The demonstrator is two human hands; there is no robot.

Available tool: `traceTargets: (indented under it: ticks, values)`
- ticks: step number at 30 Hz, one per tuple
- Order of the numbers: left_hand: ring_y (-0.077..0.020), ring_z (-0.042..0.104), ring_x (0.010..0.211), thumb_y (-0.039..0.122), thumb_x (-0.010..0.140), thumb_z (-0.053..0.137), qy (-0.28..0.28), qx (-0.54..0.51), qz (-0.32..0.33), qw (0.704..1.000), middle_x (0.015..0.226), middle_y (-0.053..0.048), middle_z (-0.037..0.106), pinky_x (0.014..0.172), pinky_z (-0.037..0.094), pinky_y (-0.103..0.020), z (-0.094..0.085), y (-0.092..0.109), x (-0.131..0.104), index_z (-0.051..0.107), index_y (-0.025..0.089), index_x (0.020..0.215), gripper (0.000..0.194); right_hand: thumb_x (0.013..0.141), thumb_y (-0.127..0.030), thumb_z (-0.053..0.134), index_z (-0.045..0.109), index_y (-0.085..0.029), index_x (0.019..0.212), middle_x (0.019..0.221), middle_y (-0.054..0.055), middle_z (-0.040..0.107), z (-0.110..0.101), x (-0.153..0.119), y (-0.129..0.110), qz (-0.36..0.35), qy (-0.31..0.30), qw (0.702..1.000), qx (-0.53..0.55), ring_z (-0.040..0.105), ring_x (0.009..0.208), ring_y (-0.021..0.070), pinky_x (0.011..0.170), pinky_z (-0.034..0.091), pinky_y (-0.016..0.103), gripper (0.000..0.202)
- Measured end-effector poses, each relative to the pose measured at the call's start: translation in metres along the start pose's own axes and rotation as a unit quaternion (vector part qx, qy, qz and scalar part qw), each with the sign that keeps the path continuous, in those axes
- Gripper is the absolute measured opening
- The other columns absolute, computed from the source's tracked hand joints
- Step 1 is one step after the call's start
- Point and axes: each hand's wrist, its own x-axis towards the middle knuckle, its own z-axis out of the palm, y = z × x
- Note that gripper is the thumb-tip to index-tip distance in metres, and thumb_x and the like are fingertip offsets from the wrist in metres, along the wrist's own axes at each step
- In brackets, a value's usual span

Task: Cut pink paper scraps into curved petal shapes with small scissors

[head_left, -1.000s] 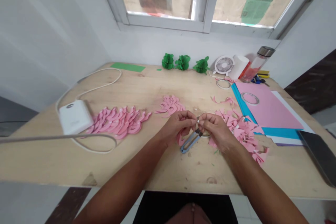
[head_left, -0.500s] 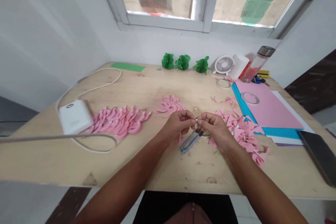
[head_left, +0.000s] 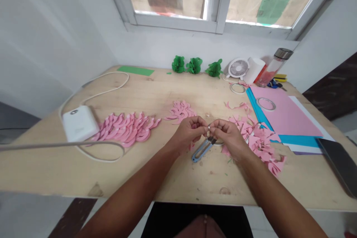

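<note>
My left hand (head_left: 190, 131) and my right hand (head_left: 227, 132) meet over the table, thumbs and forefingers pinched together. Between their fingertips shows a small white piece (head_left: 209, 128), too small to make out exactly. Just below the fingers lies a cutter with a blue-grey looped handle (head_left: 201, 153); its far end is partly hidden. Part of a tape roll (head_left: 219, 143) peeks out by my right hand. Beyond my left hand sits a small pile of curved pink paper pieces (head_left: 180, 111). Pink paper scraps (head_left: 260, 143) spread beside my right hand.
Overlapping rows of pink paper curves (head_left: 128, 128) lie at left beside a white power bank (head_left: 80, 123) and its cable. Green paper shapes (head_left: 194, 66), a small fan (head_left: 238, 68) and a bottle (head_left: 272, 70) stand at the back. Coloured sheets (head_left: 295, 119) and a phone (head_left: 337, 165) lie right.
</note>
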Motion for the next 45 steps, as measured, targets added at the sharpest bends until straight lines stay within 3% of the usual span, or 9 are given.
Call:
traceTargets:
  ticks: [35,45]
  values:
    - [-0.0005,0.031,0.034,0.018,0.061,0.064,0.008,0.011,0.014,1.000,0.050,0.004,0.053,0.035,0.019,-0.016,0.002,-0.002,-0.001,0.053,0.013,0.064,0.012,0.076,-0.033,0.060,0.057,-0.017,0.073,0.066,0.001,0.059,-0.004,0.001,0.013,-0.041,0.014,0.997,-0.068,0.051,0.056,0.0112,0.053,0.041,0.024,0.017]
    - [-0.0004,0.033,0.034,0.022,0.064,0.068,-0.044,-0.024,-0.014,0.999,0.055,0.003,0.057,0.034,0.021,-0.015,-0.001,0.000,-0.002,0.055,0.013,0.074,0.019,0.069,-0.026,0.062,0.059,-0.016,0.068,0.055,-0.002,0.056,-0.003,0.002,0.004,0.001,-0.003,0.999,0.044,0.046,0.050,0.0088,0.051,0.036,0.023,0.010]
